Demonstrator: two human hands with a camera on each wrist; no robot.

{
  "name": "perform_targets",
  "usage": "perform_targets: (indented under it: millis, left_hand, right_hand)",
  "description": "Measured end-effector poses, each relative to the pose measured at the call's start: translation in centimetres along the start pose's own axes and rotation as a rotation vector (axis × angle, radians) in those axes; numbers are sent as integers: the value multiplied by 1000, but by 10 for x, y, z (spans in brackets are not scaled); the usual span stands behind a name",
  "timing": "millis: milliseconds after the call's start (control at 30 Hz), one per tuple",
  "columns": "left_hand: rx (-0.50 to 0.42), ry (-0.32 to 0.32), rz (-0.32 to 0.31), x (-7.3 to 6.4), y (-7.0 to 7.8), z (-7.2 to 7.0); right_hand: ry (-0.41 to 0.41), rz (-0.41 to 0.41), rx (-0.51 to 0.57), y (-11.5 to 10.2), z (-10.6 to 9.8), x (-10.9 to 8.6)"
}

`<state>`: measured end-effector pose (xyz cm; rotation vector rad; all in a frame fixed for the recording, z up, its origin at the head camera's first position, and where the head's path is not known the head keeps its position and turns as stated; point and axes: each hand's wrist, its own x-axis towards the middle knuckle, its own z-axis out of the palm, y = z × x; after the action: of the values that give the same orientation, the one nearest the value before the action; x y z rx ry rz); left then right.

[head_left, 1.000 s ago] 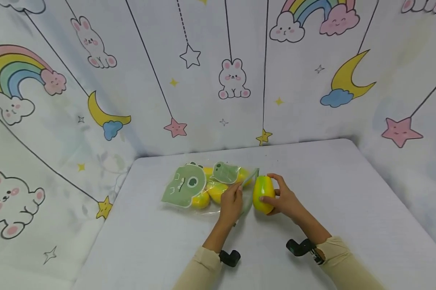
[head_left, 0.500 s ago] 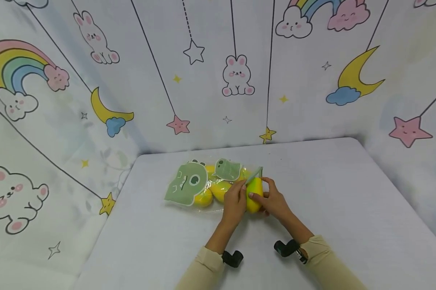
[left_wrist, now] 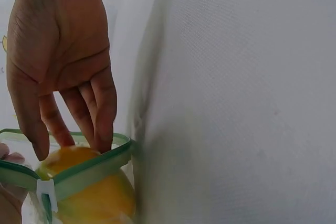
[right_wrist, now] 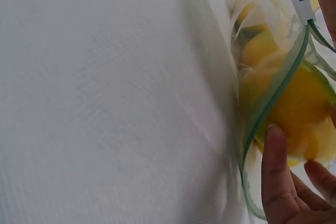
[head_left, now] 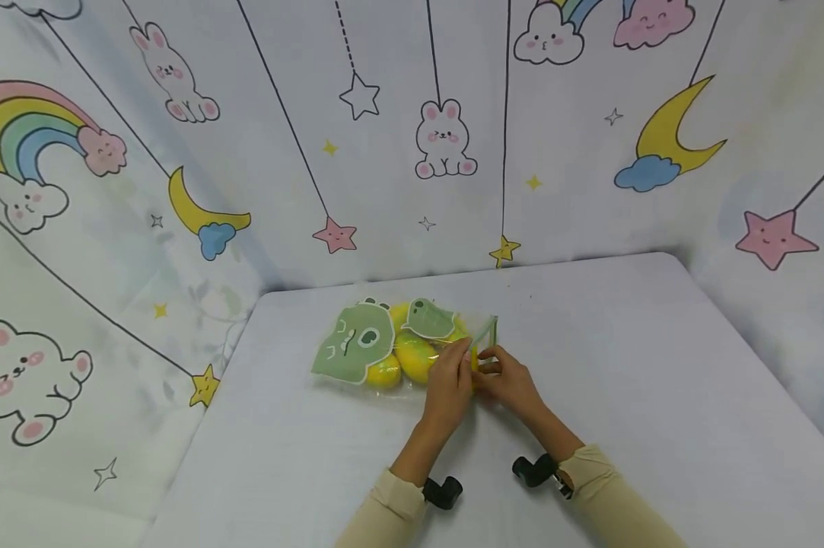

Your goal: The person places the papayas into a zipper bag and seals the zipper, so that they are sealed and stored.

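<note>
A clear zip bag [head_left: 353,346] with a green cartoon animal print lies on the table, several yellow fruits [head_left: 415,358] inside. My left hand [head_left: 446,384] pinches the green-edged rim at its right end. Most of a yellow-green papaya [left_wrist: 100,200] is inside the mouth, only a sliver showing in the head view. My right hand [head_left: 517,384] reaches to the mouth from the right. Its thumb and fingertips lie around the papaya's outer end in the left wrist view. A white slider [left_wrist: 46,192] sits on the rim beside the papaya.
The table [head_left: 624,365] has a white cover. Behind it hangs a white curtain [head_left: 384,183] printed with rabbits, stars and moons. Each wrist carries a black camera; one is the left wrist camera [head_left: 443,493].
My right hand has moved left, carrying the papaya from beside the bag into its mouth. My left hand has stayed at the rim. The view has shifted slightly.
</note>
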<state>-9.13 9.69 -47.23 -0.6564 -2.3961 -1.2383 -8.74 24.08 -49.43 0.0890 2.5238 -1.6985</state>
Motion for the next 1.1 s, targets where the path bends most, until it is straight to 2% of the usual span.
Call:
perform_targets:
  millis: [133,367,467,600,733,833,933,1033,1100]
  left_hand:
    - [6,17,21,-2,0,-2]
    - [-4,1,20,-6,-1,-2]
    - [-2,-10,14,-9,-1,-2]
    - [23,-20,11,-11,-2,-2]
    - [126,-64,41,-13,-2,-3]
    - [262,-102,118,-14,0,-3]
    - [406,-103,193,-16,3,-5]
    - [469,-72,199,-16,5,-11]
    - [461,-43,179,-13,5,-17]
  right_hand:
    - [-20,-57,-29,1,7,0]
    - [-39,-87,-46,4,17,3]
    - [-15,-103,-75,3,22,5]
    - [62,-127,-155,3,27,7]
    - [117,-111,-223,5,27,7]
    - [104,-77,-161,10,18,6]
    - [89,-44,-59,17,2,3]
    - [89,-27,-12,19,-20,0]
    - [98,-30,-25,17,-37,-1]
